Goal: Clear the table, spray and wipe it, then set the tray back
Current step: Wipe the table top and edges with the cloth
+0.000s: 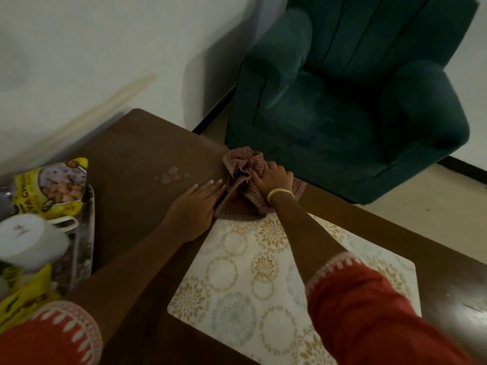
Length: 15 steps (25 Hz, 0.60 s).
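Two hands at the cloth

Two hands work on the table [137, 143]. Right hand [274, 179] clutches the bunched cloth [241, 177] near the table's far edge; left hand [196, 204] lies flat beside it. Tray [88, 230] sits at the table's left.

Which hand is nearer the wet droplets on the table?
Left. The left hand lies flat on the table, just below-right of the droplets; the right hand grips the checked cloth farther right.

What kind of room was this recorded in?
Probably a home living or dining room: a green armchair stands beside a brown wooden table with a patterned placemat, and snack packets sit in a tray.
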### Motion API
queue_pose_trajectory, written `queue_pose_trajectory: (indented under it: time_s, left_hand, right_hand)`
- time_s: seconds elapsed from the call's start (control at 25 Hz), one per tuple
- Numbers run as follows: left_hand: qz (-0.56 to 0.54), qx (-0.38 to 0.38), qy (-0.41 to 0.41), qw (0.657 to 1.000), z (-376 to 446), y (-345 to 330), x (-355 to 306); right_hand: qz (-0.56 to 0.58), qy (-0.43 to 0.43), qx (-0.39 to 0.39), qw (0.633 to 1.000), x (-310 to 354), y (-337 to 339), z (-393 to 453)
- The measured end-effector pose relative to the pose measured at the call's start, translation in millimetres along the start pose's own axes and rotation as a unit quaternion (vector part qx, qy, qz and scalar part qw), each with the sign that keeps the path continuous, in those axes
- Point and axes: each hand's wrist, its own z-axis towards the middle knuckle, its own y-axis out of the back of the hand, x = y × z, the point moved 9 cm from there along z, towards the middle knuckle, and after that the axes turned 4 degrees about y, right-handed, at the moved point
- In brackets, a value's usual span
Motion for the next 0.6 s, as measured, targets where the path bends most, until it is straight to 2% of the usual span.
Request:
queue_pose_trajectory:
  time_s: [0.12,0.24,0.36,0.44,0.52,0.6]
  left_hand:
    - [0.013,0.009,0.011,1.0,-4.7,1.7,3.9]
    - [-0.018,0.003,0.01,1.0,-5.7,4.8,0.3]
    - [-0.009,0.009,0.005,1.0,-4.8,2.6,2.7]
    - [0.001,0.018,0.009,1.0,-6.1,-2.6,5.5]
    - [-0.019,0.012,0.012,1.0,-4.7,-1.6,3.8]
    - [-0.017,-0.002,0.019,1.0,-4.8,4.1,3.4]
  right_hand:
    - [0.007,-0.011,-0.004,1.0,6.0,6.9,-0.8]
    - [-0.005,0.095,0.02,0.995,29.4,-2.8,-44.1]
    - [0.031,0.211,-0.014,0.977,58.0,-14.9,-121.2]
    - [0.025,0.238,-0.044,0.97,60.3,-19.3,-141.3]
    - [0.024,0.221,-0.041,0.974,54.8,-16.9,-110.4]
    - [0.019,0.146,-0.025,0.989,45.2,-5.4,-59.5]
